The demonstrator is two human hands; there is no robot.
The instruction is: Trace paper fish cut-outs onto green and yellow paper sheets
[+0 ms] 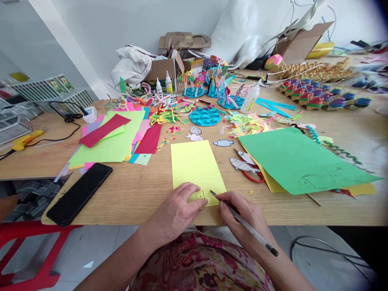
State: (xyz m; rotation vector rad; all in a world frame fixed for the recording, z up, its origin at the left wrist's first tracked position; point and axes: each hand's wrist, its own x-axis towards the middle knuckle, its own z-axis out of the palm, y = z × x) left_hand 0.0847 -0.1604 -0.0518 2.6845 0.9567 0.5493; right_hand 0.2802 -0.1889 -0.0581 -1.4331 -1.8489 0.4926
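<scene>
A sheet of yellow paper (195,165) lies in front of me near the table's front edge. Near its lower edge is a pencil-thin outline of a fish, partly covered by my fingers. My left hand (178,206) rests on the paper's lower left, fingers spread and pressing it flat. In my right hand (242,212) is a pen (250,228), its tip touching the paper at the drawing. Beyond the sheet lie paper fish cutouts (223,142). To the right, another fish cutout (243,165) covers part of red-handled scissors (253,176).
A black phone (80,194) and stacked coloured paper (112,137) lie left. Green paper (300,157) with a pencil drawing is at right. Behind are a blue scalloped disc (205,116), paper scraps (250,123), a glue bottle (251,97) and painted egg cartons (321,95).
</scene>
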